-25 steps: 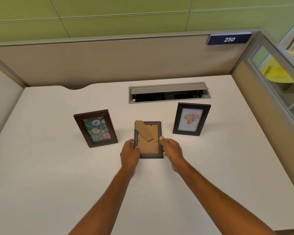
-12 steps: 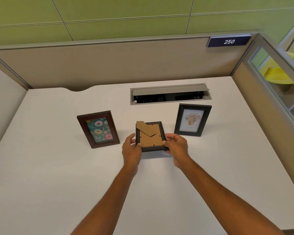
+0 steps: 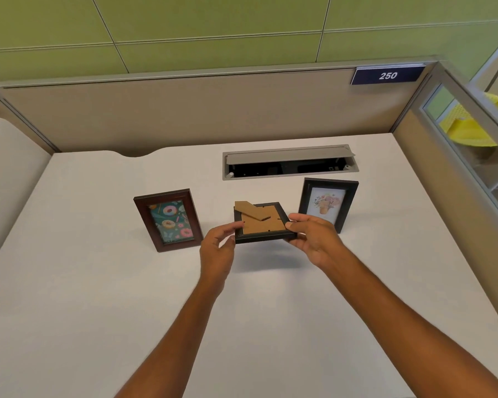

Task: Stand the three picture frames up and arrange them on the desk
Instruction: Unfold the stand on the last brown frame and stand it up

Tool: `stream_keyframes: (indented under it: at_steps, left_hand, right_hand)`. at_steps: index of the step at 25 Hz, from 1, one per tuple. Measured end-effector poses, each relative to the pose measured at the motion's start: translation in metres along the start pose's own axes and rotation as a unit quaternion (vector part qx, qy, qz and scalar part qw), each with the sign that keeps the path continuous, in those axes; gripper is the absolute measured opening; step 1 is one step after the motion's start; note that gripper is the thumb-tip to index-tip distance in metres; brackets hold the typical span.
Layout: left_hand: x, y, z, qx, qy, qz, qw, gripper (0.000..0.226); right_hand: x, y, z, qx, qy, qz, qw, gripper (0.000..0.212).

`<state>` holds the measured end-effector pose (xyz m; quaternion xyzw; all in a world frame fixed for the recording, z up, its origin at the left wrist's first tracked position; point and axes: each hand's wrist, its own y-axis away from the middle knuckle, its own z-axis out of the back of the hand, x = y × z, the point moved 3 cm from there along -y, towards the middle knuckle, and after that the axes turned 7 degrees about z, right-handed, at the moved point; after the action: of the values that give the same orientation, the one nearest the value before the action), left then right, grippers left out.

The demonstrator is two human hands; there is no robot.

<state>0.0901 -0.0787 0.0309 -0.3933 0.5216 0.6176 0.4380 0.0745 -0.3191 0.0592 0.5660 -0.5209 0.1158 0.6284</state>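
A dark frame (image 3: 263, 225) hangs face down above the white desk (image 3: 98, 297), its brown cardboard back and folded-out stand facing up. My left hand (image 3: 217, 248) pinches its left edge and my right hand (image 3: 314, 239) grips its right edge. It casts a shadow on the desk below. To its left a brown frame (image 3: 168, 219) with a donut picture stands upright. At the right stands a black frame (image 3: 328, 203) with a flower picture, partly hidden behind my right hand.
An open grey cable hatch (image 3: 288, 165) is set into the desk behind the frames. Beige partition walls (image 3: 184, 116) close the back and right sides. A sign reading 250 (image 3: 387, 75) hangs at the top right. Something yellow (image 3: 472, 130) lies beyond the right partition.
The middle frame lay flat on the desk a second ago. Both hands have lifted its near edge and raised it off the surface, tilting it away from me.
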Motion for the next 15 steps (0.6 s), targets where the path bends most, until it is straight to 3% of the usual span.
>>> stream_keyframes:
  at_steps: [7, 13, 15]
  left_hand:
    - [-0.022, -0.009, -0.002, 0.034, -0.041, -0.135, 0.989, 0.038]
    - [-0.027, -0.010, -0.009, 0.036, 0.021, -0.082, 0.996, 0.033]
    - [-0.030, -0.010, -0.009, 0.025, 0.021, -0.074, 0.997, 0.030]
  right_hand:
    - [0.028, 0.020, 0.007, 0.003, -0.050, -0.014, 0.999, 0.024]
    - [0.038, 0.025, 0.006, 0.018, -0.044, 0.015, 0.999, 0.006]
    - [0.039, 0.023, 0.006, 0.026, -0.001, 0.022, 0.999, 0.014]
